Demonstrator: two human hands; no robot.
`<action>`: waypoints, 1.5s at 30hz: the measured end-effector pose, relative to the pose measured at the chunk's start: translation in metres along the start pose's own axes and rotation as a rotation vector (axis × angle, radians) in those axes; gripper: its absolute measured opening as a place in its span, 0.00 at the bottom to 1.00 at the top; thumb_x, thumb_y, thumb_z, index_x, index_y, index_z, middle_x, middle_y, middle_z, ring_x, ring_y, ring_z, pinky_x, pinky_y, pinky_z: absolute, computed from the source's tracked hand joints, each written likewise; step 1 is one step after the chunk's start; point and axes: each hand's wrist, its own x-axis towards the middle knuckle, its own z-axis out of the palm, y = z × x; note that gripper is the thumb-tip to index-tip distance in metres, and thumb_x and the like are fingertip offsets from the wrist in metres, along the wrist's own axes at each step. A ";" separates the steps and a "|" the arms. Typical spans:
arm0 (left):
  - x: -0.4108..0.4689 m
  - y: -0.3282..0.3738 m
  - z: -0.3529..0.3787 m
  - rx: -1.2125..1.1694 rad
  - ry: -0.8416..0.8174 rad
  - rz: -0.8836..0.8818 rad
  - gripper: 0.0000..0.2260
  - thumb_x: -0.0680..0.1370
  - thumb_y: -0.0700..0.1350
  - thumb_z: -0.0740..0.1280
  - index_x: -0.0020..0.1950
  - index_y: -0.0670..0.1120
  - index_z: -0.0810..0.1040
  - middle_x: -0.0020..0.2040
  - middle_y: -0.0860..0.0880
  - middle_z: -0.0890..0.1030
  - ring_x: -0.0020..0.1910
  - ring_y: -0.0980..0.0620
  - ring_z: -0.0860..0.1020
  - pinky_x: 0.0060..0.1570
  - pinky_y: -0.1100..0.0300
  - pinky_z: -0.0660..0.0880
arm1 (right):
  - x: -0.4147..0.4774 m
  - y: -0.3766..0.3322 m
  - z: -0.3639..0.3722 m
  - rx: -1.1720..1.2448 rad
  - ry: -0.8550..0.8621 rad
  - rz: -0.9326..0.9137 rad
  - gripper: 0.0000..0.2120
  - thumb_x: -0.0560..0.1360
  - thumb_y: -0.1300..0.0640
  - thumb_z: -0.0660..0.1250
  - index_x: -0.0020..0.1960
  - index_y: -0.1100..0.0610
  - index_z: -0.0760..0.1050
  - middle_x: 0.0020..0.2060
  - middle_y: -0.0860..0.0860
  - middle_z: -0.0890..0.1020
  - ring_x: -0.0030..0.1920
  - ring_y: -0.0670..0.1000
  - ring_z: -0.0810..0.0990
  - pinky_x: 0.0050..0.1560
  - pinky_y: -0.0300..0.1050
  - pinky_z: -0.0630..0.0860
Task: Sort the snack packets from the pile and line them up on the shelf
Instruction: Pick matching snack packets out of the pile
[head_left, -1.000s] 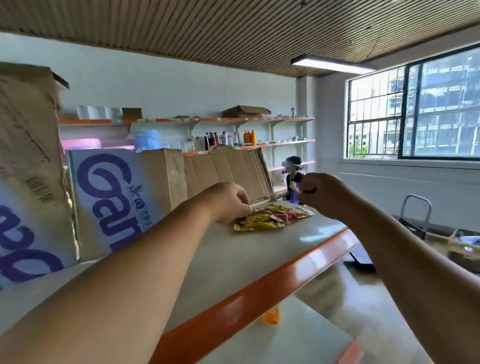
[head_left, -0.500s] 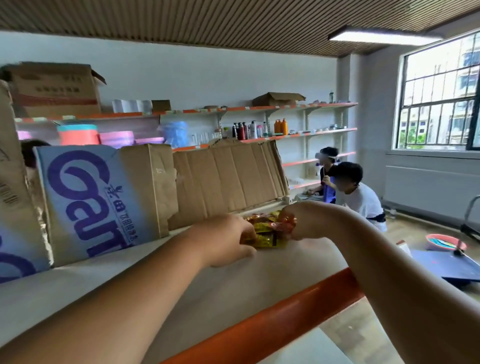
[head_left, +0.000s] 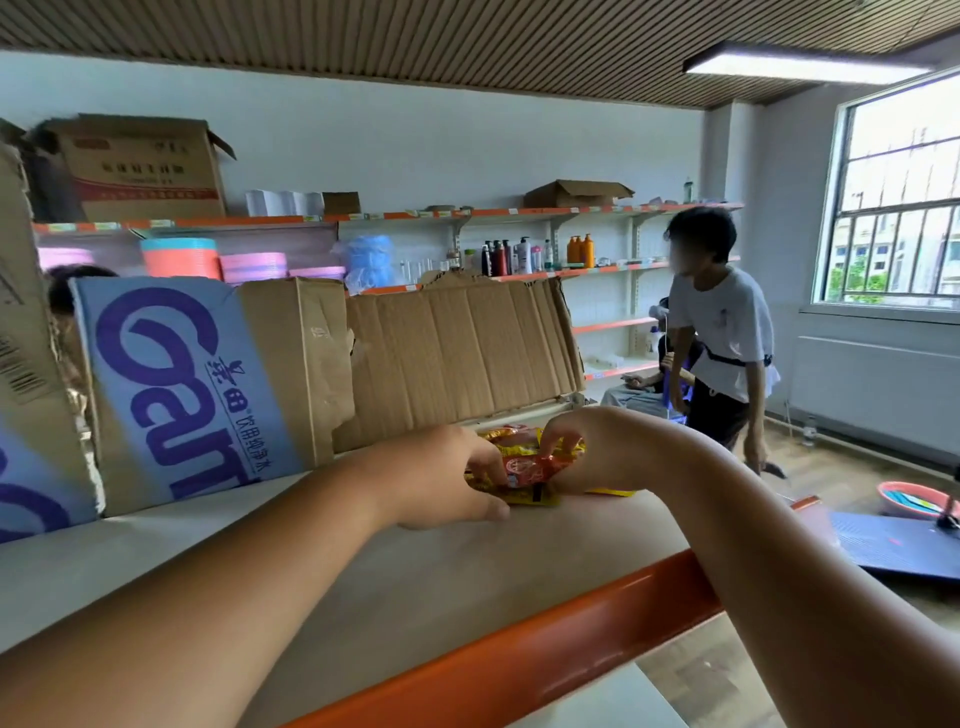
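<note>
A small pile of red and yellow snack packets (head_left: 530, 475) lies flat on the grey shelf (head_left: 395, 577) with its orange front edge. My left hand (head_left: 452, 480) lies on the pile's left side, fingertips curled onto a red packet. My right hand (head_left: 576, 449) comes from the right and pinches the packets' top edge with bent fingers. Both hands cover much of the pile, so how many packets are there is hidden.
Flattened cardboard boxes (head_left: 457, 358), one printed blue and purple (head_left: 176, 384), lean along the back of the shelf. A person in a white shirt (head_left: 719, 338) stands to the right. Wall shelves (head_left: 597, 265) hold bottles. A pink basin (head_left: 917, 499) sits on the floor.
My right hand dropped from the air onto the packets, and both hands closed in on the pile. The view turned left, and the person in white stood up.
</note>
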 end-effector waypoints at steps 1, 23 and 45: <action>-0.001 -0.003 -0.002 -0.013 -0.010 0.000 0.16 0.76 0.60 0.74 0.62 0.61 0.80 0.55 0.59 0.78 0.54 0.58 0.77 0.57 0.57 0.76 | -0.001 0.000 -0.001 0.037 -0.005 -0.013 0.20 0.70 0.47 0.75 0.61 0.43 0.78 0.56 0.45 0.80 0.54 0.48 0.79 0.55 0.45 0.78; -0.008 0.000 -0.006 0.011 -0.022 0.109 0.21 0.73 0.43 0.69 0.59 0.65 0.81 0.59 0.60 0.80 0.57 0.59 0.77 0.57 0.59 0.77 | 0.006 -0.007 -0.004 -0.017 -0.088 -0.020 0.13 0.82 0.44 0.62 0.60 0.49 0.79 0.53 0.49 0.81 0.50 0.48 0.79 0.43 0.38 0.71; -0.023 -0.017 -0.031 0.148 -0.155 -0.180 0.07 0.76 0.55 0.75 0.51 0.56 0.80 0.52 0.58 0.79 0.49 0.56 0.79 0.45 0.60 0.76 | 0.007 0.007 -0.001 0.166 0.420 0.037 0.15 0.78 0.64 0.62 0.53 0.47 0.80 0.44 0.50 0.80 0.32 0.47 0.75 0.27 0.39 0.67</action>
